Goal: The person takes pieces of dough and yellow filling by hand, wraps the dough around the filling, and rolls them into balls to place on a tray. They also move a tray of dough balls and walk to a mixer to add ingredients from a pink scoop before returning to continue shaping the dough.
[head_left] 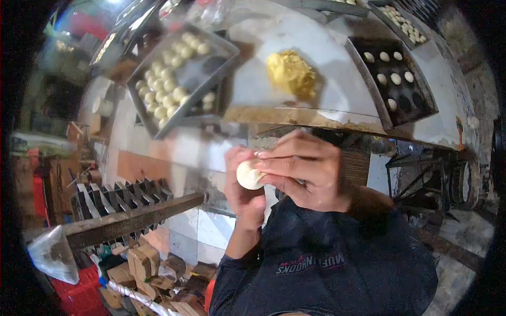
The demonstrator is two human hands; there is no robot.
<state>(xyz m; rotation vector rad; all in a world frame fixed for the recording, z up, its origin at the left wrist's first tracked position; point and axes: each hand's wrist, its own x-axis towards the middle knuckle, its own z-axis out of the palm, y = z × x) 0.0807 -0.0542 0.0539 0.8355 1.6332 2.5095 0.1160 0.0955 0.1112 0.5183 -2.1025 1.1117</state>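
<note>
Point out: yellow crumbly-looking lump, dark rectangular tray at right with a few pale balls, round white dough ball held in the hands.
Yellow lump (291,73): head view, middle of its visible surface.
Dark tray (413,115): head view, its near wall.
White dough ball (247,177): head view, its exposed surface.

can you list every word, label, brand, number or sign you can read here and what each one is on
"MUF_INHOOKS", on the dark shirt; the letter or letters at the gap are unclear.
Small red lettering beside it on the shirt: too blurred to read.
Any print on the cardboard boxes: too small or blurred to read.
</note>
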